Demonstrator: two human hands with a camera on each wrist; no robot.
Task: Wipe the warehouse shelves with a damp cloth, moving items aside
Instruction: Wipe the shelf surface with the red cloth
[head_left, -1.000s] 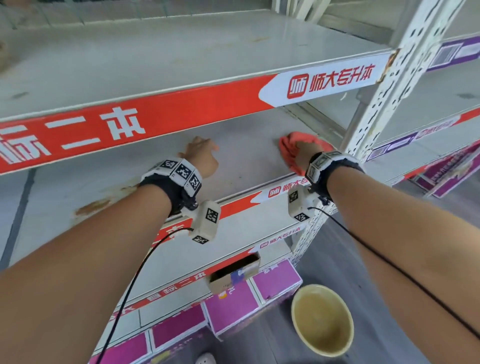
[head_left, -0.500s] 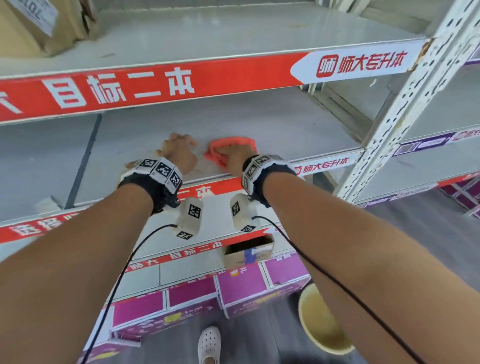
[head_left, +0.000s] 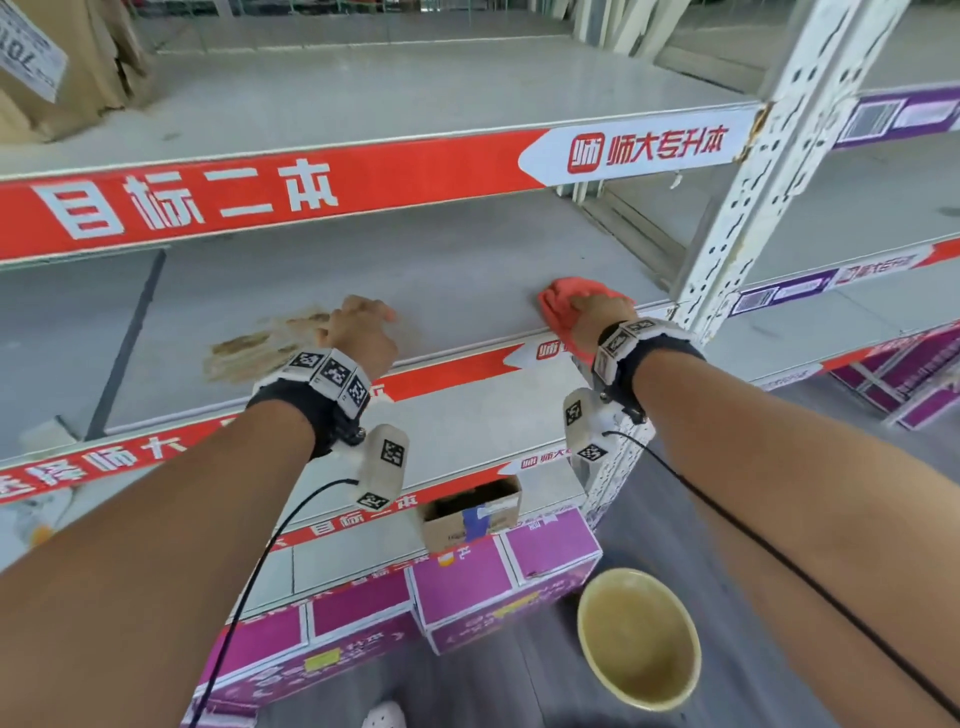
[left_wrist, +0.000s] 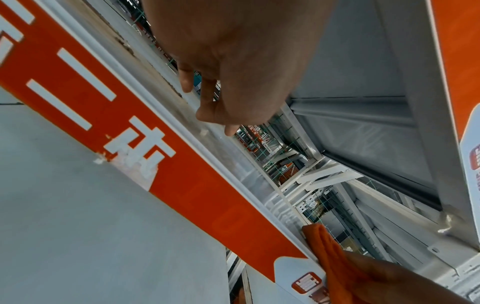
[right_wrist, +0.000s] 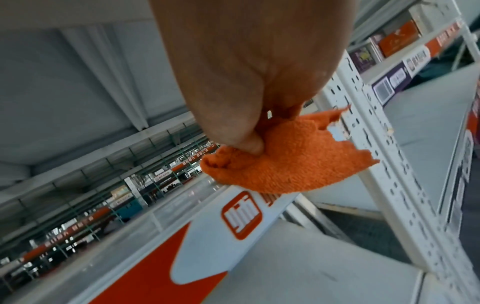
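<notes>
Right hand (head_left: 597, 319) bunches the orange cloth (head_left: 563, 304) between thumb and curled fingers, plain in the right wrist view (right_wrist: 246, 86), cloth (right_wrist: 280, 156) pressed down at the front lip of the shelf (head_left: 467, 270). Cloth sits at that shelf's right front corner, just beside the white perforated post (head_left: 748, 197), part of it hanging over the red-and-white edge label (head_left: 457, 366). Left hand (head_left: 361, 332) holds nothing; fingers loosely bent, tips resting on the same shelf near its front edge, well apart from the cloth. In the left wrist view the left hand (left_wrist: 233, 67) shows fingertips touching the shelf surface, with the cloth (left_wrist: 327, 253) further along the edge.

Nearest, below the shelf: yellow basin (head_left: 638, 638) on the floor, in front of the post's foot. Purple boxes (head_left: 467, 587) line the bottom level under the shelf, an open brown carton (head_left: 472, 509) standing behind them. White shoe (head_left: 384, 716) on the floor at the frame bottom.

On the shelf itself, a brown rusty stain (head_left: 260, 345) just left of the left hand, partly under the wrist.

Above and beyond the shelf: next level up carries a red banner (head_left: 260, 195) with white lettering. On top of that level, far left, a brown cardboard box (head_left: 62, 62) with a white label. Right of the post, a neighbouring rack with purple edge labels (head_left: 898, 117).
</notes>
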